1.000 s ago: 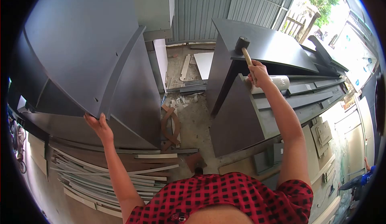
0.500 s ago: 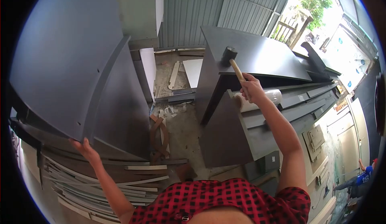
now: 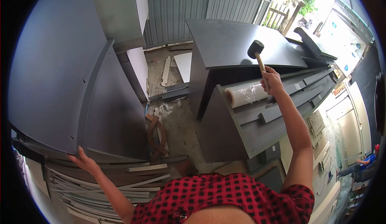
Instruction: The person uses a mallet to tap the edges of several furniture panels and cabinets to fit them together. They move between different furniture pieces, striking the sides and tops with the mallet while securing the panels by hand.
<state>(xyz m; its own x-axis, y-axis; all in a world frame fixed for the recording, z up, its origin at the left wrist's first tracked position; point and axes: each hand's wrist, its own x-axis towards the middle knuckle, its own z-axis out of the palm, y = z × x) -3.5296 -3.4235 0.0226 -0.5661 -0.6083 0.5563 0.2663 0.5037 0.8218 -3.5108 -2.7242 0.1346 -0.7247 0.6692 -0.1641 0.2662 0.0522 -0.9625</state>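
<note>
My right hand (image 3: 272, 82) is wrapped round the wooden handle of a black-headed rubber mallet (image 3: 255, 49). The mallet is raised over a dark grey cabinet (image 3: 237, 39) with a smooth top. At the left, my left hand (image 3: 85, 162) grips the lower edge of a tall dark grey panel (image 3: 48, 71), thumb up and fingers partly hidden. Along that panel runs a narrow grey strip (image 3: 90, 91), its lower end at my thumb. Small dark slots show in the panel beside the strip.
A roll of clear wrap (image 3: 245, 95) lies with grey boards in an open carcass (image 3: 223, 131). Thin offcuts (image 3: 100, 188) are stacked at lower left. A curved brown piece (image 3: 155, 133) and scraps lie on the floor between. Another person (image 3: 368, 161) is at far right.
The mallet has risen off the cabinet top and moved right with my right hand. My left hand stays at the panel's lower edge. The view has shifted slightly.
</note>
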